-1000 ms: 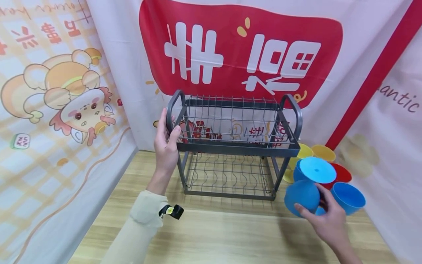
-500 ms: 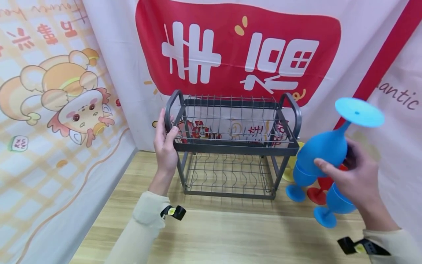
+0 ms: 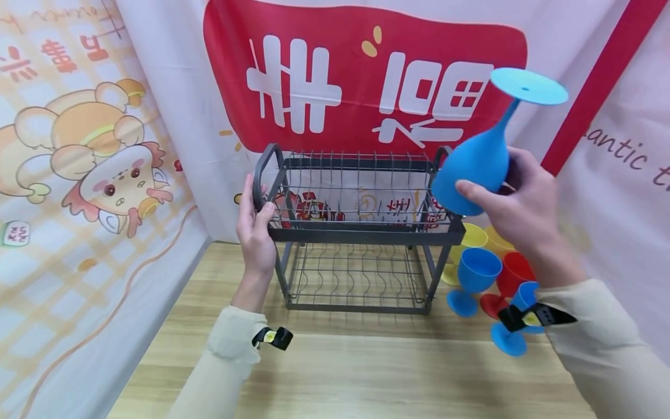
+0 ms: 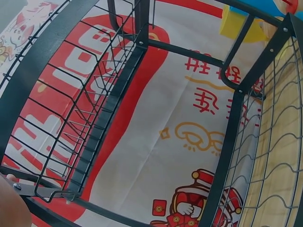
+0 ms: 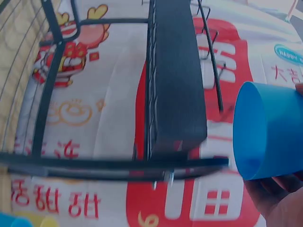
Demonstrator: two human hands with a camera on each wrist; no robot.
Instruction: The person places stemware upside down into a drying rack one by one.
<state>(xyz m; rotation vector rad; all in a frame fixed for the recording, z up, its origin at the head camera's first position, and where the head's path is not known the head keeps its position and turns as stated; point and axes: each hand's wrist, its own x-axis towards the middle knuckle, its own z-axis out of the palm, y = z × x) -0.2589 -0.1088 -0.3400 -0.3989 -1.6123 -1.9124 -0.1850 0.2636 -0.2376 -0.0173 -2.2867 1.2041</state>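
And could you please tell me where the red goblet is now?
In the head view, the red goblet stands to the right of the rack, immediately right of an upright blue goblet.

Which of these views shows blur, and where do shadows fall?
Right wrist: the rack is blurred along its lower crossbar; left wrist: it looks mostly crisp; head: soft shadows lie on the wooden tabletop, while the blue goblet is clearly outlined.
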